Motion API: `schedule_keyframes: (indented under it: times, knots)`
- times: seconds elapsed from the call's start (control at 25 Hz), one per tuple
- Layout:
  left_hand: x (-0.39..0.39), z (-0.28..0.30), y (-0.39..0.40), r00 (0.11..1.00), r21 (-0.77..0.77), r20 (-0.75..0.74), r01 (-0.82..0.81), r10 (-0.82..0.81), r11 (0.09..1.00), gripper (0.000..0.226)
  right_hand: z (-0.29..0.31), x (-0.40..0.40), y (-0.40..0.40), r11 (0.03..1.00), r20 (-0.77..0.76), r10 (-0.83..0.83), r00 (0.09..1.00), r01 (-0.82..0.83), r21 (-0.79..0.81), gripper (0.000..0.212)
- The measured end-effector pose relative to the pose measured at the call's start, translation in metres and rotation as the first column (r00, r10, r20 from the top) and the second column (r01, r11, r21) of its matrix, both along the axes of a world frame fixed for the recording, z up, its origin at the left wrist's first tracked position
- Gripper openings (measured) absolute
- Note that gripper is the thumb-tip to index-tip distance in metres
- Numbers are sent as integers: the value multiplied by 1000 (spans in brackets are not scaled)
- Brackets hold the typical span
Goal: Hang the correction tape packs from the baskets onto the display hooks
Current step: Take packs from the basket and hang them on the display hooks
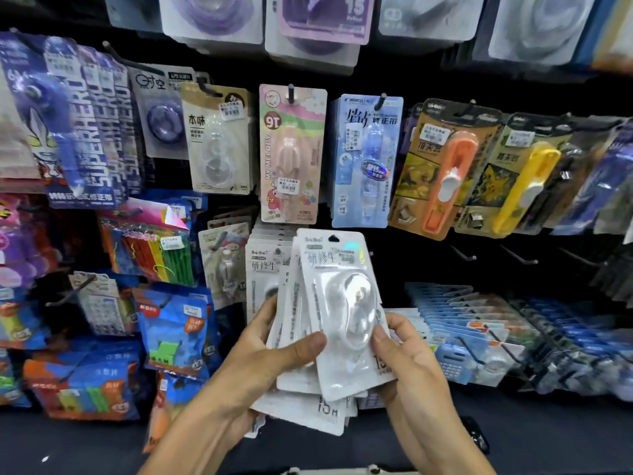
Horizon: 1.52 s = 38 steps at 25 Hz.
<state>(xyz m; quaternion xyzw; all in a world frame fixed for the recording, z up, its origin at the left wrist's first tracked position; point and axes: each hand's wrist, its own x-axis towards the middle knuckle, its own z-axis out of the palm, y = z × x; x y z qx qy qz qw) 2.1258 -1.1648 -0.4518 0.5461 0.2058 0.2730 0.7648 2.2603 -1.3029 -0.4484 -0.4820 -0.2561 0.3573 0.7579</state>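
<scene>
We read "BoBo" at the top of the white correction tape pack [337,303] we hold, and "15" near its foot. The pink pack [291,156] says "MY MELODY" and "16". The purple packs [99,132] at left say "SUPERHERO".

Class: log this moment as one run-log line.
left hand: holds white packs | right hand: pinches front pack | bare hooks: right

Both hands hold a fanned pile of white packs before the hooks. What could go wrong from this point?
The stack of white packs is fanned unevenly in the left hand, so lower packs may slip out. The right hand pinches only the front pack by its edge; it could tilt and miss the hook hole.
</scene>
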Motion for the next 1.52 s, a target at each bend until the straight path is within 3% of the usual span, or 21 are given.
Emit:
schedule_keyframes:
  times: [0.12, 0.24, 0.32, 0.44, 0.56, 0.72, 0.84, 0.92, 1.04, 1.08, 1.24, 1.36, 1.52]
  knots:
    - [5, -2, 0, 999, -38, 10, 51, -50, 998, 137, -3, 12, -6, 1000, 43, -1, 999, 2, -1, 32]
    - [7, -4, -1, 997, -25, -1, 82, -83, 996, 146, -6, 17, -10, 1000, -19, -27, 999, 27, -13, 35]
    - [4, -6, 3, 997, -39, 1, 81, -81, 996, 143, -6, 24, -14, 988, -44, -150, 988, 148, -44, 26]
    - [-7, -3, 11, 1000, 17, -6, 22, -22, 1000, 133, -5, 36, -22, 943, 184, -266, 946, 295, -154, 6]
    - [-13, -1, 16, 997, 48, 25, -74, 73, 996, 118, -7, 36, -20, 927, 323, -259, 910, 328, -180, 17]
    - [-20, 1, 19, 989, 34, 87, -120, 117, 992, 110, -9, 34, -9, 873, 315, -392, 864, 457, -170, 9]
    - [-17, 0, 13, 991, 45, 100, -92, 87, 995, 99, -8, 38, 3, 871, 321, -343, 883, 426, -244, 31]
    - [-12, 0, 8, 991, 35, 103, -88, 84, 996, 86, -8, 30, 3, 861, 428, -248, 869, 400, -313, 40]
    - [-1, -2, 0, 994, 48, 90, -67, 63, 997, 90, -8, 2, 4, 983, 359, 44, 932, 24, -181, 37]
    - [2, -2, -4, 995, 53, 85, -62, 57, 997, 95, -9, -4, 5, 988, 315, 73, 946, -26, -149, 38]
    - [3, -3, -3, 994, 9, 101, -32, 31, 999, 92, -6, 1, 6, 992, 121, -80, 989, 92, -90, 23]
    - [-2, -3, 4, 991, 13, 78, -105, 104, 994, 90, -6, 20, -5, 950, 148, -248, 957, 270, -157, 5]
    - [-8, 3, 8, 971, 20, 120, -210, 206, 977, 67, -11, 35, -20, 880, 273, -349, 896, 413, -233, 9]
